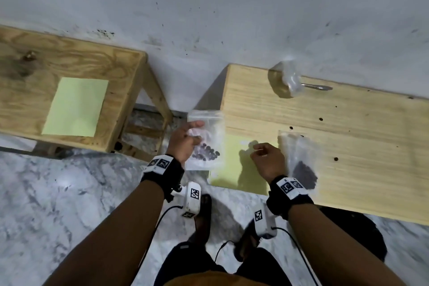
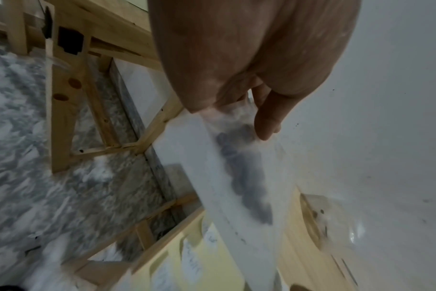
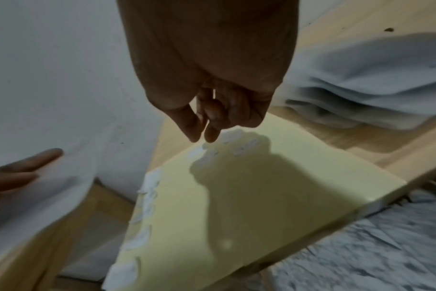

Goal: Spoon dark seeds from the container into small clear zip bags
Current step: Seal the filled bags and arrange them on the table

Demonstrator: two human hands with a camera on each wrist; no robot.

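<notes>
My left hand (image 1: 197,132) pinches a small clear zip bag (image 1: 205,144) by its upper part and holds it in the air, between the two wooden tables. Dark seeds (image 1: 206,152) lie low in the bag; the left wrist view shows them as a blurred dark patch (image 2: 247,177) below my thumb (image 2: 266,122). My right hand (image 1: 256,148) hovers over a pale yellow sheet (image 1: 234,169) with white stickers (image 3: 239,145), fingers curled. Thumb and forefinger (image 3: 203,137) nearly meet, and I see nothing between them. A clear seed container (image 1: 287,81) holding a spoon (image 1: 318,87) stands by the wall.
A stack of clear zip bags (image 1: 293,144) lies right of my right hand, with a dark heap of seeds (image 1: 304,175) under plastic in front of it. A second wooden table (image 1: 21,90) to the left carries a green sheet (image 1: 74,107). Marble floor (image 1: 58,193) lies below.
</notes>
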